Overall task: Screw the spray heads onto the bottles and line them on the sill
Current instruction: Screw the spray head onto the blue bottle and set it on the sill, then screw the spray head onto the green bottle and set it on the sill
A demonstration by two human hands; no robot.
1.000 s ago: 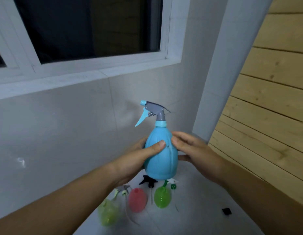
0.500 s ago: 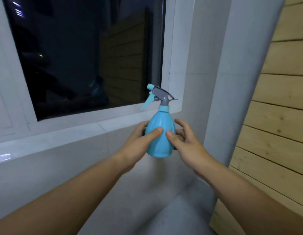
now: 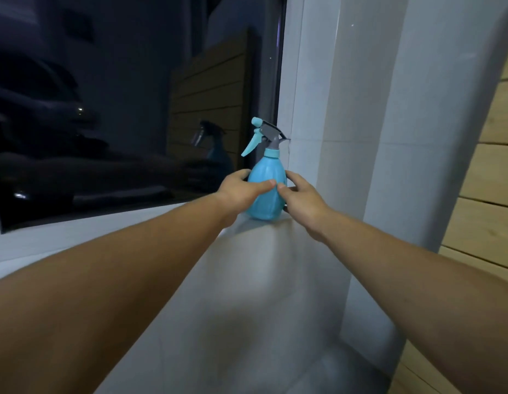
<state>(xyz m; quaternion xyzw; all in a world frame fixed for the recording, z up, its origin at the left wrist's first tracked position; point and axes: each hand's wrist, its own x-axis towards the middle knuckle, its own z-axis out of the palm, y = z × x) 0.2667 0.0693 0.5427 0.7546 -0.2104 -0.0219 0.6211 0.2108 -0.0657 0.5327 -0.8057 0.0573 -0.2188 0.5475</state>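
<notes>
A blue spray bottle point(image 3: 266, 194) with a grey and light-blue spray head point(image 3: 264, 135) stands upright at the right end of the white window sill point(image 3: 150, 223), its trigger pointing left. My left hand point(image 3: 241, 191) wraps the bottle's left side, thumb across the front. My right hand point(image 3: 301, 200) holds its right side, thumb tip meeting the left thumb. The bottle's base rests on the sill next to the window frame corner.
A dark window pane point(image 3: 119, 109) reflects the bottle and my arms. A white tiled pillar point(image 3: 360, 137) rises just right of the bottle, with a wooden slat wall point(image 3: 488, 194) beyond. White tiled wall point(image 3: 247, 308) drops below the sill.
Both hands lifted the blue bottle from above the floor up and forward, then set it on the sill's right end. The other bottles on the floor have left the view.
</notes>
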